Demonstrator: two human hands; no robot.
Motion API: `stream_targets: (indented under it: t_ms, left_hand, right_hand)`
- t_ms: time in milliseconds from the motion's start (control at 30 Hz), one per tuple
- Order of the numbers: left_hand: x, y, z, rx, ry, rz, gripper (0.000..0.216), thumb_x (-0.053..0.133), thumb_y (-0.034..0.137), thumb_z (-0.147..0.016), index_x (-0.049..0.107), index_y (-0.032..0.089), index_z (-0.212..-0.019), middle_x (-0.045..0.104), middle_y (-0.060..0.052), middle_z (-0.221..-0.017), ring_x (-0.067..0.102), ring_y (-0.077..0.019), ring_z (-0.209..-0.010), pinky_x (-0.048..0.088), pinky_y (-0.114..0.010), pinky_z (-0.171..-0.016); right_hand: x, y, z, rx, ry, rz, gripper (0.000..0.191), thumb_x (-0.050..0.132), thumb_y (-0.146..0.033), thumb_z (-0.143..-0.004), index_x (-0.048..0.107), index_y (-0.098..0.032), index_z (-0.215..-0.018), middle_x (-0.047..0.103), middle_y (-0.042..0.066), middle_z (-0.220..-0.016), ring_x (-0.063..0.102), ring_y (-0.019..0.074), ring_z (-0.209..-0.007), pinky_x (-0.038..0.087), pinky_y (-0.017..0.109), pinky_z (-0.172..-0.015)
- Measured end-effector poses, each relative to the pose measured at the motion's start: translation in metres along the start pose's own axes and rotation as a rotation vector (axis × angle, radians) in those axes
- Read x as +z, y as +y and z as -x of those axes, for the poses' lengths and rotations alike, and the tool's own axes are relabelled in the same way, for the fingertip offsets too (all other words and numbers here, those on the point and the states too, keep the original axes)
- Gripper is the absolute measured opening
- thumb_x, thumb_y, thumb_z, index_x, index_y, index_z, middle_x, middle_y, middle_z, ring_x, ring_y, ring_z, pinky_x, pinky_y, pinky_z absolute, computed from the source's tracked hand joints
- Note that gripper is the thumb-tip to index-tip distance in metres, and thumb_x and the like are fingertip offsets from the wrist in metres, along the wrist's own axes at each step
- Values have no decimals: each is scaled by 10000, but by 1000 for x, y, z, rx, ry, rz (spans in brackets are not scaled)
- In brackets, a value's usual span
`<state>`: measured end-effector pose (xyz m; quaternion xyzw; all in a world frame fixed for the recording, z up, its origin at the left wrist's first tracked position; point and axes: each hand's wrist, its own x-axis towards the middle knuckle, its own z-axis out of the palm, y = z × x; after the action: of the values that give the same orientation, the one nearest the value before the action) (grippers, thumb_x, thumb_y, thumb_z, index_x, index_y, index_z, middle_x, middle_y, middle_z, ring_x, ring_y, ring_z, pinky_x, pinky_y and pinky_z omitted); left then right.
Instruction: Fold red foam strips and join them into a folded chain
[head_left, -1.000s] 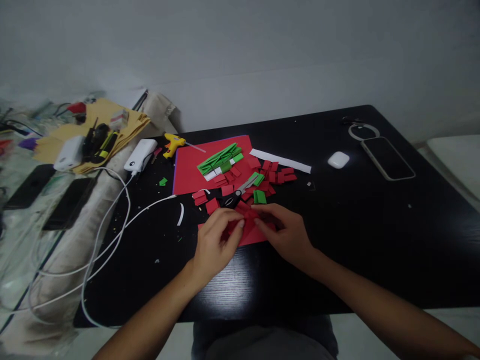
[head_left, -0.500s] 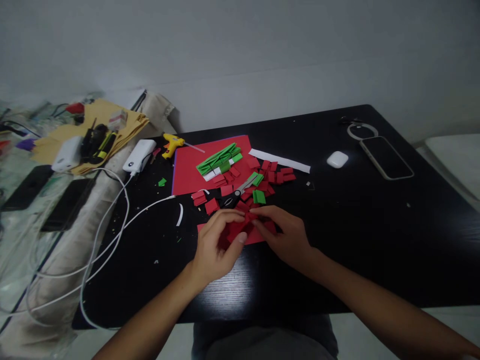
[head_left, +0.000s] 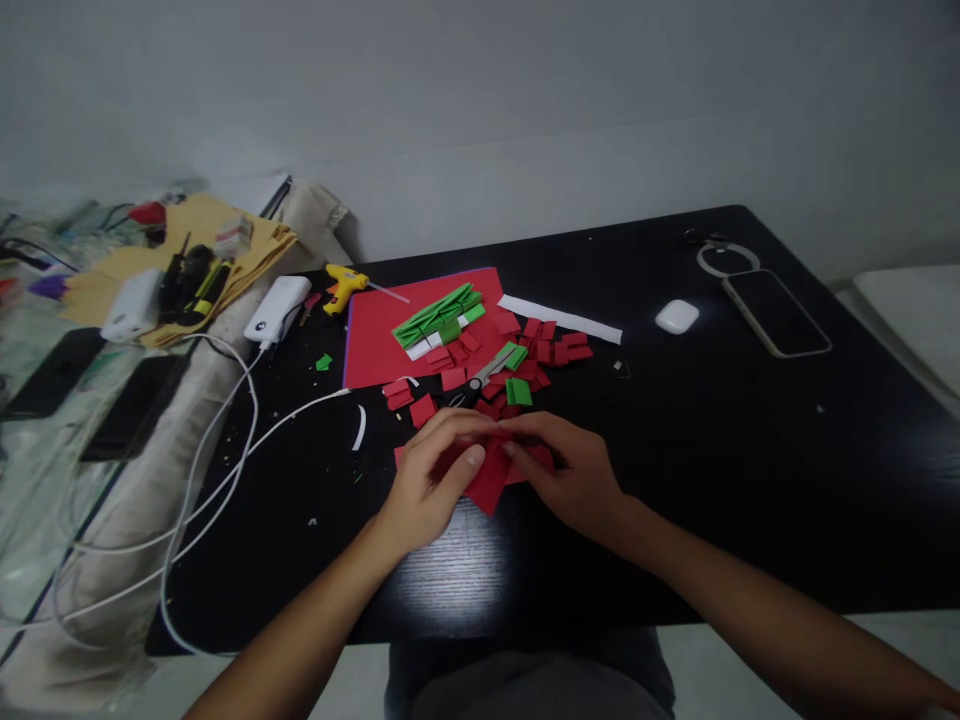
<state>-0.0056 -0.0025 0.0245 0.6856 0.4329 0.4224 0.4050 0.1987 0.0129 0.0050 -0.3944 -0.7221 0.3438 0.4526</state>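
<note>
Between my two hands is a piece of red paper (head_left: 489, 484), its lower corner pointing toward me. My left hand (head_left: 429, 482) grips it from the left, fingers bent over the top edge and thumb below. From the right, my right hand (head_left: 571, 468) pinches its upper part between thumb and fingers. More red paper lies beneath them on the table. Just beyond my fingers are black-handled scissors (head_left: 487, 374), several folded red paper pieces (head_left: 541, 347) and a small folded green piece (head_left: 517, 392). A pleated green paper strip (head_left: 442, 315) rests on a red sheet (head_left: 367, 345).
A yellow glue gun (head_left: 345, 288) and a white power bank (head_left: 277, 308) with cables stand at the left. A white paper strip (head_left: 562, 319) lies beyond the red pieces. To the right are a white earbud case (head_left: 677, 317) and a phone (head_left: 777, 312) on the black table (head_left: 712, 480).
The red paper has turned in my hands, so a corner now hangs down toward me. My left thumb has shifted slightly up and left.
</note>
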Motion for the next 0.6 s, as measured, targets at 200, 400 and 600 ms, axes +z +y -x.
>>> stream_targets:
  t_ms: [200, 400, 600]
  left_hand:
    - [-2, 0, 0, 25, -36, -31, 229, 534, 319, -1033, 702, 223, -1155, 670, -107, -1205, 624, -256, -1156, 486, -426, -1017]
    - [-2, 1, -2, 9, -59, -4, 195, 544, 315, -1030, 698, 220, -1101, 666, -97, -1196, 628, -240, -1134, 489, -400, -994]
    - [0, 1, 0, -11, -64, 33, 191, 574, 305, -1018, 692, 215, -1138, 668, -100, -1171, 628, -237, -1126, 501, -377, -953]
  right_hand:
    - [-1, -1, 0, 23, 12, 1, 178, 644, -225, -961, 739, -267, -1104, 794, 47, -1038, 762, 211, -920, 626, 367, -865]
    - [0, -3, 0, -6, 15, -18, 177, 643, -184, -954, 736, -249, -1090, 797, 49, -1031, 761, 197, -906, 624, 346, -851]
    - [0, -3, -1, 32, 12, -35, 187, 648, -169, -942, 740, -248, -1084, 799, 44, -1031, 761, 198, -912, 619, 345, -858]
